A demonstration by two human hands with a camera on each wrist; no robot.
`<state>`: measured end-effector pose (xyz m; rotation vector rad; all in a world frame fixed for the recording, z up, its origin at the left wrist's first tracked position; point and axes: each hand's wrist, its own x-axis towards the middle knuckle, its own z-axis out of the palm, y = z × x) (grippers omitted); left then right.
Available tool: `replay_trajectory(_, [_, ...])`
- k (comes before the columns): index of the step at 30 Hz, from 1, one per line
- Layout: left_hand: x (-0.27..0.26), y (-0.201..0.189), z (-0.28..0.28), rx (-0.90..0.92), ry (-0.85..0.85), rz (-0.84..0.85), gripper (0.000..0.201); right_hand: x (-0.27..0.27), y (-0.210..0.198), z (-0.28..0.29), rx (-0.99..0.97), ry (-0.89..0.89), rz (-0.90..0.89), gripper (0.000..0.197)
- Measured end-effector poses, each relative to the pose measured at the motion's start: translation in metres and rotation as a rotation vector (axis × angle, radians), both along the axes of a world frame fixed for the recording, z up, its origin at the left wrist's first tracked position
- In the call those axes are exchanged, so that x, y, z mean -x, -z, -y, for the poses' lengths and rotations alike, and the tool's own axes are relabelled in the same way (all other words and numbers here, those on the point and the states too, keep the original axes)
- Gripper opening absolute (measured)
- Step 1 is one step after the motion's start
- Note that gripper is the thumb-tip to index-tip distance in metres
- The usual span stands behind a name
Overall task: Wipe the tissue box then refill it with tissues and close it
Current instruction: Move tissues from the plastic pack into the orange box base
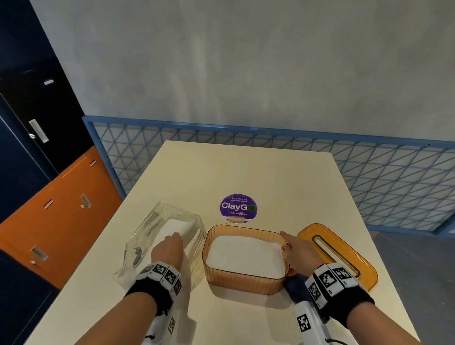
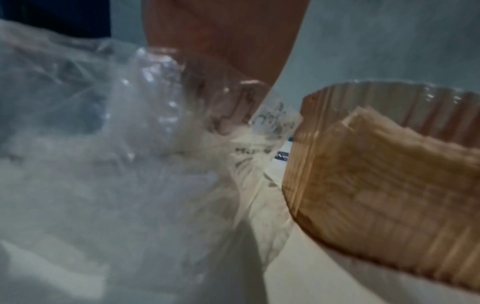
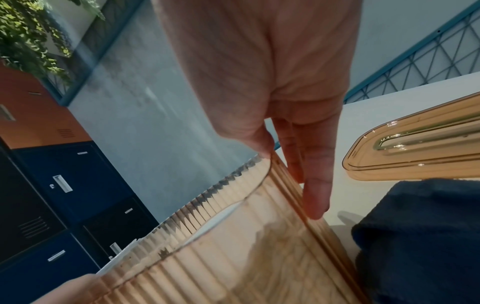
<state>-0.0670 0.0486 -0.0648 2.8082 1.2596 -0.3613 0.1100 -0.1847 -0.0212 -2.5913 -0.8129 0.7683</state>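
Observation:
The orange ribbed tissue box (image 1: 243,281) stands open mid-table with a white stack of tissues (image 1: 245,254) inside. Its orange slotted lid (image 1: 347,256) lies flat to the right. My right hand (image 1: 294,249) is at the box's right wall (image 3: 246,257): straight fingers (image 3: 315,185) lie along the outside and the thumb touches the rim. To the left lies a clear plastic bag (image 1: 152,236) holding more white tissues (image 1: 178,224). My left hand (image 1: 168,247) reaches into it with fingers bent down; plastic (image 2: 103,144) blurs them, so the grip is hidden.
A dark blue cloth (image 1: 292,285) lies by the box's near right corner, under my right wrist, also seen in the right wrist view (image 3: 428,236). A purple round sticker (image 1: 238,207) is on the table behind the box. A blue mesh fence (image 1: 375,182) runs behind the table.

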Motion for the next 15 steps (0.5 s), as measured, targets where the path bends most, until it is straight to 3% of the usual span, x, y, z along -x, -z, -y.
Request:
replay_trajectory(4, [0.007, -0.032, -0.002, 0.017, -0.103, 0.195, 0.023, 0.0, -0.013, -0.002, -0.061, -0.01, 0.093, 0.045])
replay_trajectory(7, [0.01, -0.065, 0.008, -0.098, -0.077, 0.469, 0.018, 0.0, -0.034, -0.011, -0.378, 0.094, 0.157, 0.034])
replay_trajectory(9, [0.009, -0.086, 0.019, -0.176, -0.015, 0.657, 0.016, 0.004, -0.054, -0.024, -0.554, 0.143, -0.044, 0.032])
replay_trajectory(12, [0.002, -0.103, 0.036, -0.209, 0.174, 0.873, 0.023, 0.015, -0.084, -0.042, -0.658, 0.172, -0.507, 0.046])
replay_trajectory(15, [-0.006, -0.094, 0.052, -0.215, 0.474, 0.91, 0.034, 0.017, -0.104, -0.051, -0.633, 0.186, -0.871, 0.06])
